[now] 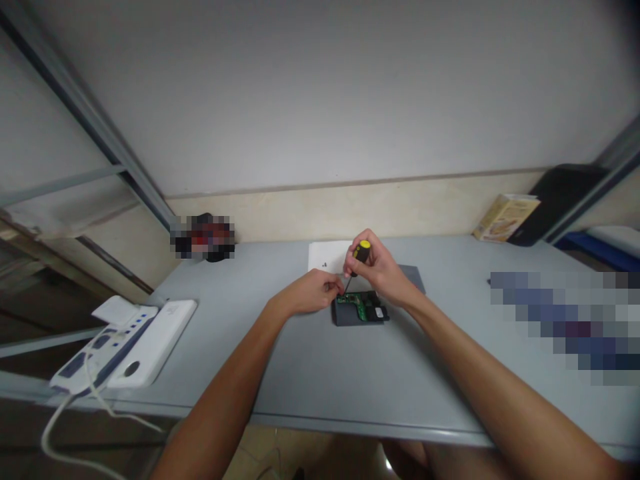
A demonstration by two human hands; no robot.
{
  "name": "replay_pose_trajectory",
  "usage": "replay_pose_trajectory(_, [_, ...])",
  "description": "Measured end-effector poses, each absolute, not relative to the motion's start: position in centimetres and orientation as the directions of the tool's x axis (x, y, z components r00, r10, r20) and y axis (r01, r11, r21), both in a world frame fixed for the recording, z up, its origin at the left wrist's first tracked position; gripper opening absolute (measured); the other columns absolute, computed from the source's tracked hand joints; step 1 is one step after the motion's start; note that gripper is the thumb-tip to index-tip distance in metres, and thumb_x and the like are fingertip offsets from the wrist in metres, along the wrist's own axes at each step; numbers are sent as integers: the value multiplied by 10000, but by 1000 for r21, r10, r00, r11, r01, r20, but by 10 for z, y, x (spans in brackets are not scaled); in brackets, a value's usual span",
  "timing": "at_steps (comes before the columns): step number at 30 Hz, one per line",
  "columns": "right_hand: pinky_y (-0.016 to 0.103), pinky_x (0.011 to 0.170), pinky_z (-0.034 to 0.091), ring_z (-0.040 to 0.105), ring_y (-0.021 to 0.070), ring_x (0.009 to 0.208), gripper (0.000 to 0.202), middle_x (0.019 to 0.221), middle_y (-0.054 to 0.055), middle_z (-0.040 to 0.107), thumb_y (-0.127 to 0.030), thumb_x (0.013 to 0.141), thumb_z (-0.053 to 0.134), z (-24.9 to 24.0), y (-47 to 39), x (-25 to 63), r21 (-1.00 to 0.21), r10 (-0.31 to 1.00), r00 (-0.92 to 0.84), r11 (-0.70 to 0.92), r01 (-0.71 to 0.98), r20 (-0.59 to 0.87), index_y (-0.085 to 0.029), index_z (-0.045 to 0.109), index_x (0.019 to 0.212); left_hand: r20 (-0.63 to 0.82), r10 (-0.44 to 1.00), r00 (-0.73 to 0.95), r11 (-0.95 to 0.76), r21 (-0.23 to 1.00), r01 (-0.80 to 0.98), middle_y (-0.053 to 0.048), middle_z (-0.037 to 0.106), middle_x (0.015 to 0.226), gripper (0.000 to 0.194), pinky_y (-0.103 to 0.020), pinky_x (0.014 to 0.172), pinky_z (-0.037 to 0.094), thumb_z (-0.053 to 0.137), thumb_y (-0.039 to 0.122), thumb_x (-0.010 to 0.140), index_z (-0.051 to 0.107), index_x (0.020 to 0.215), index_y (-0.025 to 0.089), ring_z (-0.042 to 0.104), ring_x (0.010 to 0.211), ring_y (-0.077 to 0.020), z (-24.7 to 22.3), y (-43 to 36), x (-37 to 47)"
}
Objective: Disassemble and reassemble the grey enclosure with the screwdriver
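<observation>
My right hand (376, 265) is wrapped round a black and yellow screwdriver (361, 252), its shaft slanting down to the left. The tip meets the upper left part of a green circuit board (359, 305), which sits in a dark flat device casing (347, 315) on the table. At that same corner my left hand (320, 290) has its fingers drawn together in a pinch. Whether anything small is between those fingertips is too small to make out. Behind the hands lies a white sheet (323, 257) with a few tiny dark bits on it. A grey flat panel (413, 279) lies partly behind my right wrist.
On the left of the grey table (300, 373) are a white power strip (95, 353) with cables and a white flat box-like device (160, 340). A yellow box (505, 217) leans near a black object (555, 200) at the back right. Pixelated patches hide things at both sides.
</observation>
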State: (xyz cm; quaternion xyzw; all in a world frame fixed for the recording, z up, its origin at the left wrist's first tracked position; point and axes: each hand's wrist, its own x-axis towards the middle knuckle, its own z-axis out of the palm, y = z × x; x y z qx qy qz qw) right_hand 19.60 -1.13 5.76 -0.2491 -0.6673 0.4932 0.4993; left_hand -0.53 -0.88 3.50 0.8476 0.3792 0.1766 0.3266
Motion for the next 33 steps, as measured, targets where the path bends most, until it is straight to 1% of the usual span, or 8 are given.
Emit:
replay_pose_trajectory(4, [311, 699, 445, 542, 163, 704, 405, 777, -30, 522, -609, 991, 536, 55, -17, 187, -913, 867, -316, 307, -270, 385, -290, 557, 1242, 58, 752, 657, -504, 693, 516, -10, 664, 723, 234, -225, 617, 380, 520, 125, 898, 755, 903, 124, 519, 618, -113, 35, -9, -5])
replay_pose_trajectory(11, [333, 758, 475, 597, 183, 788, 417, 880, 17, 619, -539, 802, 817, 60, -19, 185, -899, 898, -299, 191, -394, 322, -255, 514, 839, 70, 742, 667, -519, 689, 505, -5, 645, 712, 226, -228, 617, 379, 508, 121, 890, 734, 894, 131, 514, 617, -114, 35, -9, -5])
replay_pose_trajectory(15, [292, 616, 396, 425, 145, 589, 362, 643, -55, 441, -607, 899, 690, 57, -16, 183, -868, 911, -244, 194, -456, 331, -277, 543, 928, 48, 748, 662, -493, 708, 505, 7, 611, 679, 215, -224, 607, 371, 506, 143, 902, 720, 882, 130, 484, 594, -107, 34, -9, -5])
replay_pose_trajectory(18, [324, 683, 452, 505, 163, 675, 389, 739, -4, 515, -630, 960, 569, 58, -16, 184, -859, 918, -270, 125, -496, 290, -253, 640, 1022, 51, 741, 670, -492, 720, 490, 12, 602, 685, 212, -217, 607, 372, 501, 151, 916, 710, 890, 132, 477, 594, -102, 33, -8, -5])
replay_pose_trajectory(22, [355, 800, 488, 616, 188, 833, 330, 958, 43, 643, -526, 832, 782, 60, -17, 187, -872, 910, -297, 124, -474, 290, -247, 621, 906, 58, 730, 681, -508, 712, 484, 8, 610, 699, 225, -214, 621, 381, 489, 148, 929, 713, 906, 132, 490, 610, -103, 34, -8, -6])
replay_pose_trajectory(28, [286, 627, 401, 437, 135, 596, 389, 663, -54, 465, -604, 874, 718, 56, -14, 182, -855, 922, -222, 176, -487, 316, -269, 522, 895, 37, 742, 669, -497, 700, 513, -4, 634, 717, 231, -218, 644, 405, 499, 163, 936, 727, 923, 130, 533, 647, -119, 33, -7, -6])
replay_pose_trajectory(31, [316, 690, 456, 509, 161, 680, 376, 750, -12, 509, -633, 946, 582, 58, -13, 185, -855, 928, -234, 140, -499, 288, -260, 610, 987, 25, 749, 662, -484, 704, 520, -12, 652, 730, 235, -221, 652, 420, 502, 162, 933, 734, 924, 128, 548, 663, -127, 32, -7, -6])
replay_pose_trajectory(33, [334, 759, 487, 572, 179, 769, 346, 854, 19, 584, -586, 887, 688, 59, -13, 189, -872, 930, -251, 122, -474, 267, -253, 616, 947, 20, 752, 658, -476, 707, 523, -12, 652, 724, 236, -222, 648, 423, 504, 162, 931, 737, 929, 127, 545, 659, -127, 32, -7, -6])
